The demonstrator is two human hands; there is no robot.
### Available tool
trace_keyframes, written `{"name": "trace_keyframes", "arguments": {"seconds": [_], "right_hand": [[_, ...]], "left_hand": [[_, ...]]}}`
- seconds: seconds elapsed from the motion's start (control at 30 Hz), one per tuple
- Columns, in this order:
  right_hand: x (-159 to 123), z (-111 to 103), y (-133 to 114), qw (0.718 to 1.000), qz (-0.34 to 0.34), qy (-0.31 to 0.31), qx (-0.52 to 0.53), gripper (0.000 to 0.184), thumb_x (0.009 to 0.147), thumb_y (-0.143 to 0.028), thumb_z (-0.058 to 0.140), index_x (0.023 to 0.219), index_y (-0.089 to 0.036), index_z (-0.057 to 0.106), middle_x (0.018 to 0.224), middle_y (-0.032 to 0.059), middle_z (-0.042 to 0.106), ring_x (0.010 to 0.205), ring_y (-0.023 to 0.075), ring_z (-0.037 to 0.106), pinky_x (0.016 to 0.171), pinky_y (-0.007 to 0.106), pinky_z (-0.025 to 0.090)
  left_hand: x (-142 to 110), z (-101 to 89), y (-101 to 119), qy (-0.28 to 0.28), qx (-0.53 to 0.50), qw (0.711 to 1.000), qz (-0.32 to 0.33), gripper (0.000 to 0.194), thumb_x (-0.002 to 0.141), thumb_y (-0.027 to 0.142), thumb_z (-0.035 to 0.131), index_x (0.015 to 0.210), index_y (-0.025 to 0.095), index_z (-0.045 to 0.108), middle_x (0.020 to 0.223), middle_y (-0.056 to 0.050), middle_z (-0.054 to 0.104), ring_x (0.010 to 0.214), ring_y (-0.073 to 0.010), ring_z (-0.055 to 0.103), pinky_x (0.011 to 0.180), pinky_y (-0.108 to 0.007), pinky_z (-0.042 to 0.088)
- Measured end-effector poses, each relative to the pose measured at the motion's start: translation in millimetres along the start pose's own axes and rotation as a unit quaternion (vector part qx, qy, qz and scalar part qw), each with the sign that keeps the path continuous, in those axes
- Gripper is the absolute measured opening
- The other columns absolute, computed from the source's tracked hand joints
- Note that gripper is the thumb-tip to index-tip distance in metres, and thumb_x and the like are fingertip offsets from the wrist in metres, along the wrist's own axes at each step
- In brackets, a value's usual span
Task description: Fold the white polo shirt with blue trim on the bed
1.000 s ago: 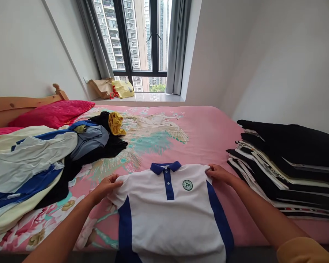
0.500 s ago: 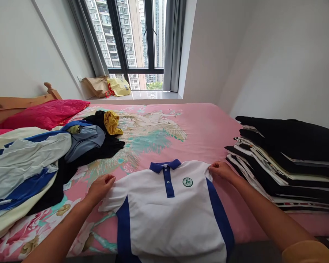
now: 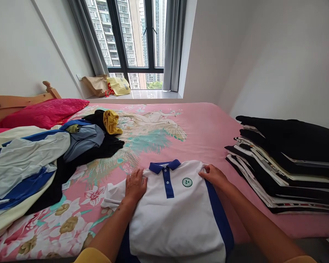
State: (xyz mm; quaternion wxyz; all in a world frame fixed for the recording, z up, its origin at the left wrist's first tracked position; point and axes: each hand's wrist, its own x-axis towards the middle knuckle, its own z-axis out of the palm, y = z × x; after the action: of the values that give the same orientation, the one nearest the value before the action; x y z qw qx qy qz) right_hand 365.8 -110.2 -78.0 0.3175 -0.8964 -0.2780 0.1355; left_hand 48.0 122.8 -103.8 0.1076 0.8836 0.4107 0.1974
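A white polo shirt (image 3: 175, 215) with a blue collar, blue side panels and a round green badge lies face up on the pink flowered bed sheet (image 3: 208, 131). My left hand (image 3: 135, 185) lies flat on the shirt's left shoulder next to the collar, fingers stretched out. My right hand (image 3: 214, 175) rests on the shirt's right shoulder, fingers curled onto the fabric edge. The shirt's left sleeve sticks out past my left hand.
A stack of folded dark and striped clothes (image 3: 287, 164) sits at the right. A heap of loose clothes (image 3: 44, 157) with a yellow piece (image 3: 111, 121) lies at the left, beside a red pillow (image 3: 41, 112). Paper bags (image 3: 109, 86) stand on the window sill.
My left hand has moved right from the sleeve end onto the shirt's left shoulder near the collar and now lies flat. My right hand has shifted slightly inward.
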Motion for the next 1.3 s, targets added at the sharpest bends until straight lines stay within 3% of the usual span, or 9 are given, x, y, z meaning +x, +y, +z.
{"name": "trace_keyframes", "arguments": {"seconds": [0.17,0.47,0.6,0.8,0.87,0.97,1.07,1.17,1.3], "right_hand": [[-2,0,3,0.992,0.044,-0.091,0.069,0.031,0.06,-0.048,0.066,0.058,-0.02,0.053,0.052,-0.0009,0.055,0.054,0.0149,0.053,0.049,0.024,0.036],[-26,-16,22,0.958,0.09,-0.017,0.271,0.028,0.06,-0.043,0.062,0.069,-0.021,0.046,0.052,-0.004,0.05,0.045,0.011,0.046,0.042,0.023,0.035],[-41,-29,19,0.957,0.123,-0.078,0.252,0.028,0.06,-0.041,0.063,0.073,-0.02,0.05,0.051,-0.0038,0.051,0.041,0.0096,0.045,0.037,0.02,0.031],[-50,-79,-29,0.918,0.072,-0.147,0.363,0.03,0.064,-0.036,0.069,0.069,-0.019,0.045,0.049,-0.0047,0.048,0.039,0.0071,0.045,0.035,0.017,0.033],[-40,-97,-57,0.917,0.051,-0.108,0.38,0.026,0.067,-0.032,0.069,0.074,-0.018,0.048,0.055,-0.0023,0.053,0.045,0.0092,0.053,0.042,0.02,0.044],[-20,-113,-96,0.902,0.017,0.001,0.432,0.018,0.075,-0.026,0.062,0.083,-0.018,0.048,0.066,-0.0004,0.058,0.053,0.0105,0.059,0.054,0.025,0.053],[-14,-116,-112,0.88,-0.028,0.102,0.463,0.022,0.079,-0.027,0.057,0.096,-0.021,0.044,0.086,0.0021,0.062,0.071,0.0122,0.064,0.061,0.028,0.055],[-43,-105,-93,0.916,-0.076,0.093,0.382,0.029,0.077,-0.038,0.059,0.099,-0.02,0.05,0.093,0.0047,0.062,0.08,0.0154,0.062,0.061,0.027,0.053],[-135,-67,-20,0.976,-0.102,0.075,0.175,0.03,0.076,-0.048,0.059,0.083,-0.019,0.06,0.082,0.0058,0.063,0.079,0.0188,0.059,0.069,0.03,0.051]], "left_hand": [[-2,-4.0,-4,0.026,0.005,0.999,-0.036,0.054,0.081,0.039,0.051,0.129,0.016,0.048,0.137,-0.014,0.048,0.129,-0.0274,0.038,0.112,-0.048,0.011],[10,-40.2,-11,-0.038,-0.01,0.99,-0.135,0.031,0.076,0.03,0.049,0.102,0.019,0.064,0.11,-0.015,0.064,0.11,-0.0329,0.053,0.096,-0.049,0.03],[18,-71.9,-20,-0.132,-0.07,0.981,-0.128,0.02,0.071,0.039,0.055,0.073,0.02,0.063,0.076,-0.007,0.066,0.08,-0.0261,0.061,0.076,-0.037,0.042],[30,-151.6,-20,-0.237,-0.231,0.942,-0.057,0.035,0.068,0.053,0.059,0.077,0.019,0.061,0.063,0.003,0.057,0.057,-0.0134,0.051,0.052,-0.023,0.035],[48,-177.8,-12,-0.188,-0.246,0.949,-0.065,0.035,0.067,0.051,0.061,0.078,0.017,0.061,0.061,0.004,0.054,0.054,-0.012,0.047,0.05,-0.022,0.033],[85,-202.1,5,0.018,-0.212,0.975,-0.065,0.03,0.071,0.04,0.061,0.086,0.015,0.063,0.073,0.0,0.06,0.065,-0.0136,0.053,0.059,-0.024,0.039],[102,-206.6,21,0.184,-0.237,0.949,-0.098,0.039,0.074,0.03,0.059,0.109,0.013,0.058,0.095,-0.006,0.062,0.083,-0.0159,0.058,0.074,-0.027,0.044],[63,-194.9,25,0.181,-0.277,0.942,-0.061,0.045,0.074,0.031,0.061,0.115,0.014,0.054,0.105,-0.008,0.061,0.095,-0.018,0.058,0.083,-0.03,0.046],[-71,-154.4,6,0.083,-0.273,0.955,-0.08,0.037,0.075,0.042,0.059,0.103,0.018,0.057,0.101,-0.006,0.062,0.094,-0.02,0.059,0.084,-0.033,0.047]]}}
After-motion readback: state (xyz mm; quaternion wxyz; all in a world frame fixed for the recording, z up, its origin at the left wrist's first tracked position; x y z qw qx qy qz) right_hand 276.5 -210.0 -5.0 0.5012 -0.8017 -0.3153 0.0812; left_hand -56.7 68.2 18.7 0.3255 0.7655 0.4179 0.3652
